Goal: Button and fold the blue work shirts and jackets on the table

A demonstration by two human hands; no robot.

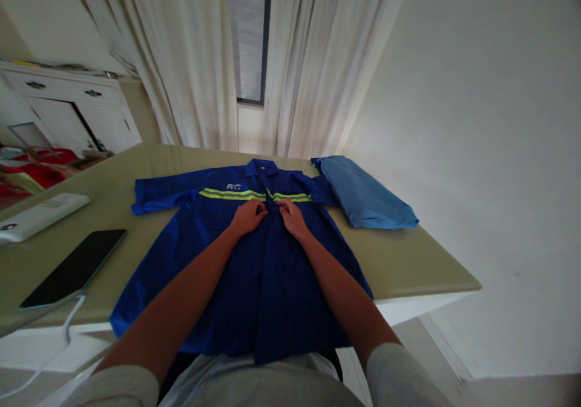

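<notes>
A dark blue work shirt (236,256) with yellow-green reflective stripes across the chest lies spread front-up on the table, its collar at the far side and its hem hanging over the near edge. My left hand (249,214) pinches the left side of the front opening just below the stripe. Across the opening, my right hand (292,215) grips the other front edge with thumb and fingers pressed together. The fabric between the fingertips is too small to make out in detail.
Folded light blue cloth (363,192) lies at the table's right, touching the shirt's sleeve. At left are a black phone (75,268) with a white cable (68,328) and a white device (43,216). The table (422,268) borders a wall; curtains (181,56) hang behind.
</notes>
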